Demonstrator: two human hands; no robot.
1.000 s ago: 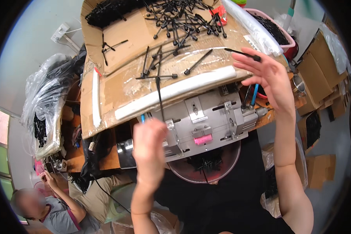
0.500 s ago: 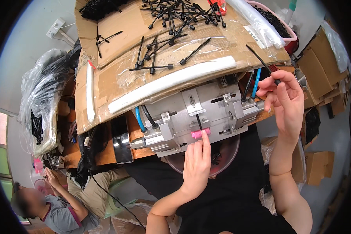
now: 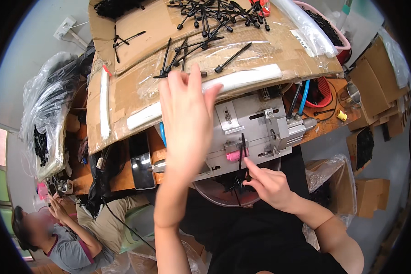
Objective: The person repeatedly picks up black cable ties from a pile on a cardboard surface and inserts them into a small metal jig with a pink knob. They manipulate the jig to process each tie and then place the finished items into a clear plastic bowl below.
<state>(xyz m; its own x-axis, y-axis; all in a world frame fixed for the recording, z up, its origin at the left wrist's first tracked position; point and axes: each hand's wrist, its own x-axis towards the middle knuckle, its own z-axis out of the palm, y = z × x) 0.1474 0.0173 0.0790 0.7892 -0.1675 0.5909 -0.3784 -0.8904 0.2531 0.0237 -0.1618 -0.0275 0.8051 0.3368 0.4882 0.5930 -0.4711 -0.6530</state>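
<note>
Left hand (image 3: 187, 114) reaches spread-fingered toward the black ties (image 3: 187, 50); right hand (image 3: 269, 185) pinches one tie (image 3: 243, 150) at the metal machine (image 3: 255, 132).

One metal machine (image 3: 255, 130), two hands, one pink basin (image 3: 333, 39), many black ties (image 3: 214, 13).

The raised left hand (image 3: 187, 118) blocks the left half of the grey metal machine (image 3: 255, 130), and its fingertips cover part of the white strip (image 3: 246, 78) above that machine. Below the machine, the right hand (image 3: 269, 185) hides the lower end of a thin black tie (image 3: 243, 147). The black heap in the basin (image 3: 223, 194) under the machine is too tangled to tell apart
</note>
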